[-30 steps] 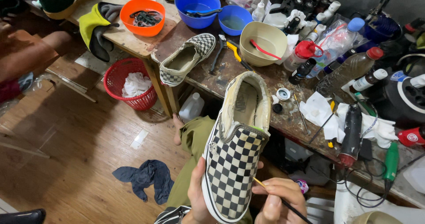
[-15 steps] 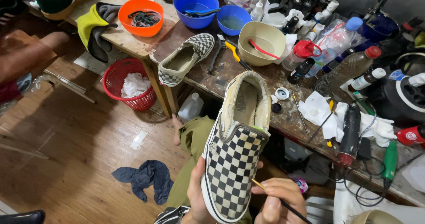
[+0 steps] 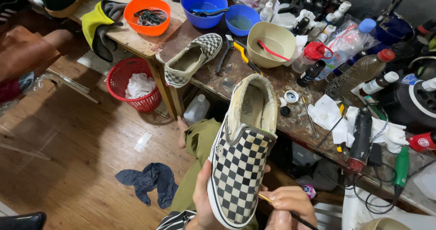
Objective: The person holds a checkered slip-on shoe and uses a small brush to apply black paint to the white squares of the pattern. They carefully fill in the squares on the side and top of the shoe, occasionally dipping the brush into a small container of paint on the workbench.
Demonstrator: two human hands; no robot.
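Observation:
My left hand [image 3: 203,202] grips a black-and-white checkered slip-on shoe [image 3: 243,155] from below, toe toward me, opening facing up. My right hand [image 3: 286,206] holds a thin paintbrush [image 3: 290,213] with its tip against the shoe's right edge near the toe. The matching checkered shoe [image 3: 190,59] lies on the workbench [image 3: 227,82] beyond.
The bench carries an orange bowl [image 3: 147,15], two blue bowls [image 3: 203,0], a beige bowl [image 3: 271,43], pliers [image 3: 238,52], bottles [image 3: 359,71], tissues and a heat gun [image 3: 361,139]. A red basket [image 3: 134,84] and a dark rag [image 3: 150,180] sit on the wooden floor.

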